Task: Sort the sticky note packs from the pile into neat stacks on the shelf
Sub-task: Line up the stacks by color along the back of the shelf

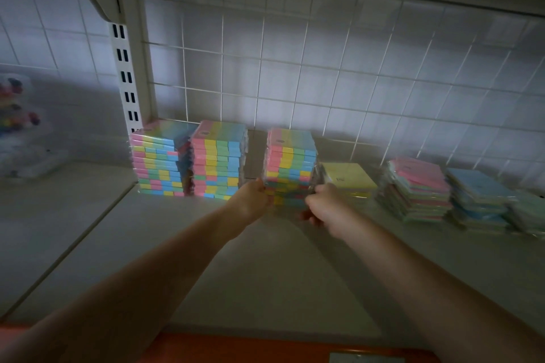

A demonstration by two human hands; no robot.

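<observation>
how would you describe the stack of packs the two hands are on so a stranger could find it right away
Start at the white slotted upright at the shelf's back left and count multicoloured striped stacks rightward. The third stack of pink, yellow, green and blue sticky note packs is it. It stands apart from the first two after a gap, beside a low yellow pack pile, with the left hand and right hand at its base.

White wire grid back panel [324, 74], blurred colourful items in clear container [17, 115]
</observation>
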